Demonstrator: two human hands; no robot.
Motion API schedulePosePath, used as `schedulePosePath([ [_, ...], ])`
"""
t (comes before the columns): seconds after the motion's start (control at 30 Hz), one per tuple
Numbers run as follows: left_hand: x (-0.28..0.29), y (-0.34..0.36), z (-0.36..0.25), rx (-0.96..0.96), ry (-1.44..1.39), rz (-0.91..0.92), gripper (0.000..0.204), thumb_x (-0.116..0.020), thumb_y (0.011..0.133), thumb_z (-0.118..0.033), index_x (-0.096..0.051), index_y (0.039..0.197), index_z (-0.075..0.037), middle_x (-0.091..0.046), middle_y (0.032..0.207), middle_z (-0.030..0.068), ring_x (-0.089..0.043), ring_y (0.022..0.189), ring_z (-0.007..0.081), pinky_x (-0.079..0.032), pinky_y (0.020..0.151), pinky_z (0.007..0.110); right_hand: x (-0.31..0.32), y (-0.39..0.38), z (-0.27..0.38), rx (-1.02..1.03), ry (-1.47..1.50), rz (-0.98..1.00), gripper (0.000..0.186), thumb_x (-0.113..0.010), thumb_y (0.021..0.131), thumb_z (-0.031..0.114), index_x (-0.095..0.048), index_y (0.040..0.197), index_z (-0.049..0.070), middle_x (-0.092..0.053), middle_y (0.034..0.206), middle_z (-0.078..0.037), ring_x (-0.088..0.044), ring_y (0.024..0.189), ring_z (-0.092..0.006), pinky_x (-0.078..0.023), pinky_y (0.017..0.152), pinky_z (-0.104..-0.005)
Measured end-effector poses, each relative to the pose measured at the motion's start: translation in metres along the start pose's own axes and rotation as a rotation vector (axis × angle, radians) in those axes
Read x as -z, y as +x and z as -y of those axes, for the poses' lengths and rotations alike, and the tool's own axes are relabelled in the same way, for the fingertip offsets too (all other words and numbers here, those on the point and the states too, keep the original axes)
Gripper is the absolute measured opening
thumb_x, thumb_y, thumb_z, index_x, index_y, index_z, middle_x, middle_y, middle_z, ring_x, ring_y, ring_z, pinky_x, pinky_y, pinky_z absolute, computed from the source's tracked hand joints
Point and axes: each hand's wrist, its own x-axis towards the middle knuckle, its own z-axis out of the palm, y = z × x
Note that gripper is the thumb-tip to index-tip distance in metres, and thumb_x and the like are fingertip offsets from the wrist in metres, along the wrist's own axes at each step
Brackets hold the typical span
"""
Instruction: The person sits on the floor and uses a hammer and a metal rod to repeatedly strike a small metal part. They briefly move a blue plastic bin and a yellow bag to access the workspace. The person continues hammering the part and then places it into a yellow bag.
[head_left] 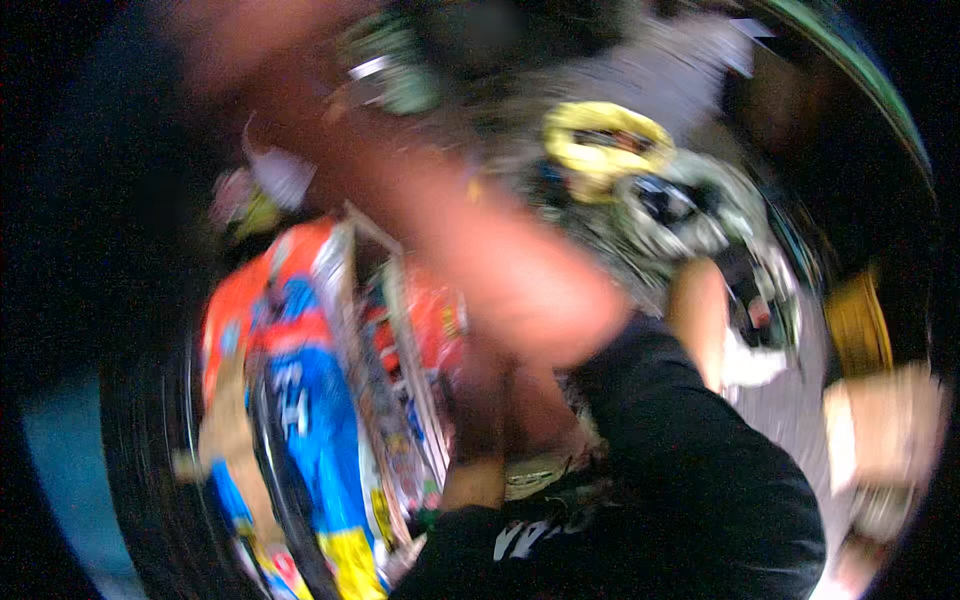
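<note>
My right hand (230, 35), badly smeared by motion, reaches to the upper left at the end of a blurred forearm that crosses the middle of the view from a black sleeve. What it holds, if anything, cannot be made out. Beneath that arm, skin of my left arm shows dimly; the left hand cannot be picked out. Left of my body lies a heap of red, blue and yellow printed plastic packs (315, 410) with a strip of cardboard (225, 420), beside an open container (405, 370) of mixed small items.
A yellow-rimmed sack (610, 115) and pale sacks (745, 200) with dark contents stand on the floor at upper right. A brown object (855, 315) and a beige block (880, 430) are at the right. A greenish object (405, 70) sits at the top.
</note>
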Motion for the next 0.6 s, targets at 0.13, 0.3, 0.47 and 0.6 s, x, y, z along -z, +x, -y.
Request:
schedulePosePath([
  [0.13, -0.022, 0.006, 0.009, 0.253, -0.46, 0.06, 0.035, -0.06, 0.093, -0.028, -0.055, 0.119, -0.006, -0.067, 0.097, 0.016, -0.065, 0.076, 0.0229, -0.054, 0.068, 0.035, -0.179, 0.027, 0.001, -0.143, 0.105, 0.712, 0.044, -0.045, 0.094, 0.047, -0.069, 0.099, 0.011, -0.061, 0.074, -0.012, -0.059, 0.065, -0.0236, -0.05, 0.062, -0.0444],
  [0.3, -0.063, -0.002, 0.057, 0.491, -0.667, 0.224, 0.03, -0.055, 0.096, -0.025, -0.055, 0.12, -0.007, -0.067, 0.097, 0.015, -0.064, 0.072, 0.0196, -0.055, 0.064, 0.033, -0.221, -0.148, -0.042, -0.369, 0.362, 1.49, 0.064, -0.063, 0.08, 0.062, -0.066, 0.106, 0.005, -0.065, 0.094, -0.013, -0.06, 0.084, -0.024, -0.05, 0.075, -0.0426],
  [0.47, -0.005, 0.008, -0.006, 0.299, -0.281, 0.114, 0.035, -0.051, 0.096, -0.023, -0.052, 0.126, -0.005, -0.066, 0.096, 0.0127, -0.063, 0.071, 0.0163, -0.054, 0.061, 0.03, -0.03, -0.193, 0.012, -0.107, 0.111, 1.032, 0.063, -0.073, 0.076, 0.054, -0.064, 0.11, 0.001, -0.063, 0.114, -0.02, -0.057, 0.109, -0.0364, -0.048, 0.088, -0.0473],
  [0.6, -0.004, 0.062, 0.005, 0.307, -0.433, 0.02, 0.035, -0.055, 0.094, -0.024, -0.05, 0.124, -0.007, -0.063, 0.093, 0.0095, -0.062, 0.074, 0.0173, -0.055, 0.063, 0.031, 0.178, -0.167, -0.016, -0.596, -0.159, 0.628, 0.042, -0.067, 0.083, 0.042, -0.07, 0.104, 0.005, -0.07, 0.096, -0.017, -0.068, 0.09, -0.0322, -0.05, 0.088, -0.0407],
])
